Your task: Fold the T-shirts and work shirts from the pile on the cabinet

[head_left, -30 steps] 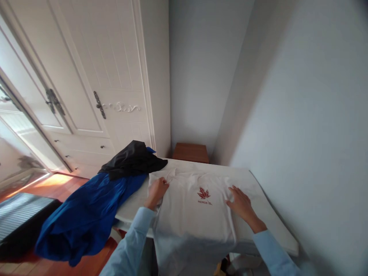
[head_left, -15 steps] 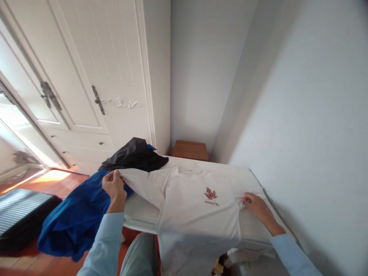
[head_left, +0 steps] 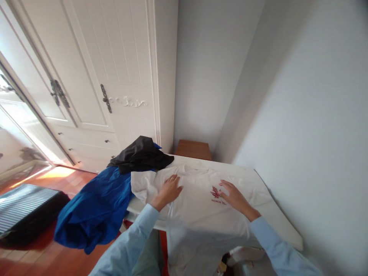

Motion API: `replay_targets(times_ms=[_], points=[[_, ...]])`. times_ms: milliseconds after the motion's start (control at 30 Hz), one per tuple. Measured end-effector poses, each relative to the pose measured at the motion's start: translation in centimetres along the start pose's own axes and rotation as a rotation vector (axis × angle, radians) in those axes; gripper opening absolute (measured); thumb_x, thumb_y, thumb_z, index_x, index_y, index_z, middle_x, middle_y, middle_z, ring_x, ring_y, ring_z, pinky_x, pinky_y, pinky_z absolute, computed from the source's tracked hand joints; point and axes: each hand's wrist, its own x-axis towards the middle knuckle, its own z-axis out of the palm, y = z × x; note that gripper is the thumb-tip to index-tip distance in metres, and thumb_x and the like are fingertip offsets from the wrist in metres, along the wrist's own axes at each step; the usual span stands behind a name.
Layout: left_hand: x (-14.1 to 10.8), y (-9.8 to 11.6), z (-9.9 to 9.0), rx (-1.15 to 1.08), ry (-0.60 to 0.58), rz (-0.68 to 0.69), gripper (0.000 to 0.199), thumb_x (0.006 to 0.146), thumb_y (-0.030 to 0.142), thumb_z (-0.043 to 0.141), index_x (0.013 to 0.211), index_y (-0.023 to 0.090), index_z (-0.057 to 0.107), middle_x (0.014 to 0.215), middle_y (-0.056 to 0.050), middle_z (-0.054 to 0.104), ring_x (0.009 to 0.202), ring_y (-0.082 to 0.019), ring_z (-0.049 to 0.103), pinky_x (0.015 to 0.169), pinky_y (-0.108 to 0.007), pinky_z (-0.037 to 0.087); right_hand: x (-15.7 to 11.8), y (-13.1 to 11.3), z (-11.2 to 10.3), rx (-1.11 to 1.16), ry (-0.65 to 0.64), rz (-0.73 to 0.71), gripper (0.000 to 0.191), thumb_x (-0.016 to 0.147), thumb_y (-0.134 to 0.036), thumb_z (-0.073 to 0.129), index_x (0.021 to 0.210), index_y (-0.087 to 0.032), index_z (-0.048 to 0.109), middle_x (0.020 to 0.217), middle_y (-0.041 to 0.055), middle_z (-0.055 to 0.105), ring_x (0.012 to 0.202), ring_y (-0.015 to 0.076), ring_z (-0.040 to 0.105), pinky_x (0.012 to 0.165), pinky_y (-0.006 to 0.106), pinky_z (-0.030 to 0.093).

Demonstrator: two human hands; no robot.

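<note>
A white T-shirt point(head_left: 195, 214) with a red maple-leaf print lies spread over a white-covered table point(head_left: 276, 214), its lower part hanging past the near edge. My left hand point(head_left: 169, 189) rests on or just over the shirt near its left shoulder, fingers stretched out. The left sleeve lies flat, reaching toward the dark clothes. Beside the leaf print, my right hand point(head_left: 234, 195) is over the chest with thumb and fingers apart, holding nothing. Whether either palm presses on the cloth I cannot tell.
Black cloth point(head_left: 140, 153) and a blue garment point(head_left: 94, 211) are heaped at the table's left end, the blue one hanging toward the floor. A white wardrobe point(head_left: 126, 65) stands behind, a brown wooden piece point(head_left: 193, 149) in the corner. At left lies a black ribbed case point(head_left: 28, 211).
Both hands have let go of the sleeves and moved inward over the shirt's chest. The left sleeve, held out before, now lies down on the table. The view has shifted slightly left.
</note>
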Motion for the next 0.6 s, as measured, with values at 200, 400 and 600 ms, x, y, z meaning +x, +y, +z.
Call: replay_targets(times_ms=[200,400,600], points=[[1.6,-1.4,2.0,0.120,-0.143,0.011,0.074,0.097,0.058,0.040,0.153,0.009,0.035,0.162,-0.021,0.025,0.152,-0.038,0.013,0.122,-0.056,0.013,4.4,-0.7,1.9,-0.161,-0.097,0.059,0.062,0.095,-0.043,0.046,0.144,-0.005,0.050,0.152,0.0174,0.039,0.144,0.0262,0.037,0.124,0.038,0.028],[3.4,-3.5,1.2,0.150,-0.195,0.049,0.092,0.088,0.080,0.033,0.157,0.020,0.031,0.166,-0.016,0.015,0.152,-0.043,0.006,0.119,-0.063,0.004,7.5,1.9,2.7,-0.301,-0.159,0.197,0.063,0.102,-0.045,0.036,0.153,-0.008,0.040,0.158,0.0158,0.030,0.149,0.0280,0.027,0.124,0.043,0.023],[4.8,-4.3,1.4,0.170,-0.148,0.083,0.088,0.093,0.075,0.026,0.158,0.016,0.028,0.165,-0.016,0.018,0.153,-0.039,0.011,0.120,-0.061,0.008,9.0,4.3,2.6,-0.331,-0.148,0.206,0.061,0.104,-0.043,0.030,0.154,-0.009,0.038,0.160,0.0129,0.025,0.150,0.0252,0.024,0.125,0.043,0.020]])
